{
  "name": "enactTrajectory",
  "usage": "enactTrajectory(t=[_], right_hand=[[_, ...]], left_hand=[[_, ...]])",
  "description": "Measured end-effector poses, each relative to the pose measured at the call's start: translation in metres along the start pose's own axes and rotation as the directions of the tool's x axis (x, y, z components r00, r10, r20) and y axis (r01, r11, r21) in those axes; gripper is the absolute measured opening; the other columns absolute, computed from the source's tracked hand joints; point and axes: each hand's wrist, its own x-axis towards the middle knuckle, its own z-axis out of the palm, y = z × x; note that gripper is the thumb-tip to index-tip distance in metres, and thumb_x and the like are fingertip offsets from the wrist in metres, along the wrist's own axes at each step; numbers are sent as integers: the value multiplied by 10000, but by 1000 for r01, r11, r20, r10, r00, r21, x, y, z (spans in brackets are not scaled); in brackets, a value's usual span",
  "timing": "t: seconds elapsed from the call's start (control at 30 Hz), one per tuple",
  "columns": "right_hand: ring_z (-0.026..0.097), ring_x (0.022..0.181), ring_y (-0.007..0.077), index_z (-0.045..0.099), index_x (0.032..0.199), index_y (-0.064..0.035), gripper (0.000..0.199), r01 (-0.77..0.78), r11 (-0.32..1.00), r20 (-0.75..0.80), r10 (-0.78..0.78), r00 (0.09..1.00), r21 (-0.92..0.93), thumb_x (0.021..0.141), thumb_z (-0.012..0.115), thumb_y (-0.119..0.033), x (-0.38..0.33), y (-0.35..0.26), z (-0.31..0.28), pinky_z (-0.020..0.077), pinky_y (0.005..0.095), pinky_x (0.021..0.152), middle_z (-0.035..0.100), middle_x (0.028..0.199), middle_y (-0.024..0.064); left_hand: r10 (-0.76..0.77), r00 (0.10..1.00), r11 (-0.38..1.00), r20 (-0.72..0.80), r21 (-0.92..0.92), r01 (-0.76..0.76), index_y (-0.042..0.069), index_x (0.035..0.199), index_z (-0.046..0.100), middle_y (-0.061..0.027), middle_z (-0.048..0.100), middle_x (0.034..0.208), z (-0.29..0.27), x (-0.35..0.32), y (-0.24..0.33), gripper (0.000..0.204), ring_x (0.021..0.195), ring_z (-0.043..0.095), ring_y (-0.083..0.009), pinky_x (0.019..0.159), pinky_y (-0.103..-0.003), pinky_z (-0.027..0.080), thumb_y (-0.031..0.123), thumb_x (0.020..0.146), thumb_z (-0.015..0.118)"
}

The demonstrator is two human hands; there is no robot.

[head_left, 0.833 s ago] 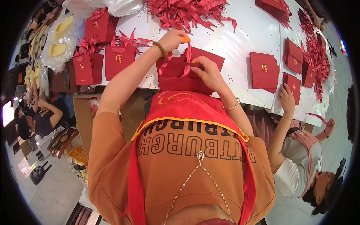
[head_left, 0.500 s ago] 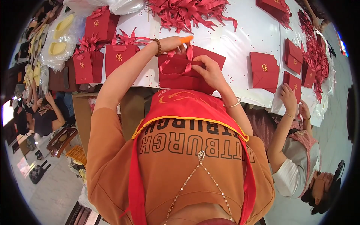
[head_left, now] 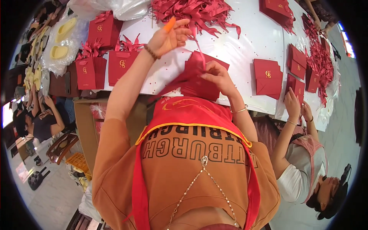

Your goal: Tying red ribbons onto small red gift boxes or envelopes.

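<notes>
My right hand (head_left: 218, 76) pinches the upper edge of a dark red paper gift bag (head_left: 184, 78), which is tilted and smeared by motion. A red ribbon (head_left: 198, 51) runs up from the bag, past the fingertips of my left hand (head_left: 168, 37). That hand is raised to the left of the ribbon, its fingers apart; one digit wears a pointed orange cover (head_left: 169, 23). Whether the ribbon touches the fingers is unclear. More flat red bags (head_left: 199, 91) lie on the white table (head_left: 241, 50) beneath the held one, partly hidden by it.
A heap of red ribbons (head_left: 195, 11) lies at the far side. Bags with ribbon handles (head_left: 91, 73) stand at left, beside plastic-wrapped yellow clogs (head_left: 59, 52). A bag stack (head_left: 267, 78) lies at right, near a co-worker's hands (head_left: 293, 103) on another bag. An open cardboard box (head_left: 86, 119) stands below the table edge.
My left hand has risen from the bag up and to the left, its fingers spreading. The bag has swung to a tilt under my right hand, and its ribbon now stretches upward.
</notes>
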Motion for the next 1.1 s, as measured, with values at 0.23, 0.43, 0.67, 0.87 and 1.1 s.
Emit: enactTrajectory(t=[0.23,0.43,0.67,0.87,1.1], right_hand=[[481,839,85,526,871,-61,158,299,954,-156,-301,941,-37,731,568,-3,11,28,-22,395,206,746,510,906,3],[546,769,103,543,966,-13,198,168,980,-720,-195,666,-109,819,585,-140,5,20,-48,448,241,679,581,893,38],[588,704,220,608,833,-51,108,210,675,-114,-403,908,-708,791,599,-150,7,7,-4,466,305,643,616,783,89],[512,813,225,606,840,-95,109,329,323,183,-409,894,-887,734,615,-123,16,19,12,402,338,726,561,822,39],[501,888,258,590,905,-68,218,319,292,95,-586,805,-902,699,649,-104,28,30,-6,409,356,743,554,946,68]], left_hand=[[-183,982,952,-42,243,188,59,1263,385,-105,526,1120,11,-31,-88,402,1028,527,-147,901,-281,426,193,898,489],[-24,865,625,-501,668,404,74,1105,488,-80,580,944,-9,-22,-87,243,720,581,-125,576,-274,484,174,884,505],[476,853,-450,215,893,25,96,943,594,-100,571,965,-50,40,-67,179,891,539,-277,738,-381,424,137,801,493],[383,895,-634,228,770,75,112,842,619,-53,604,819,-56,28,-62,120,884,530,-246,750,-401,374,169,789,528],[442,883,-352,160,936,7,105,862,610,-82,602,840,-40,-67,-35,121,842,554,-275,717,-405,407,141,751,575]])
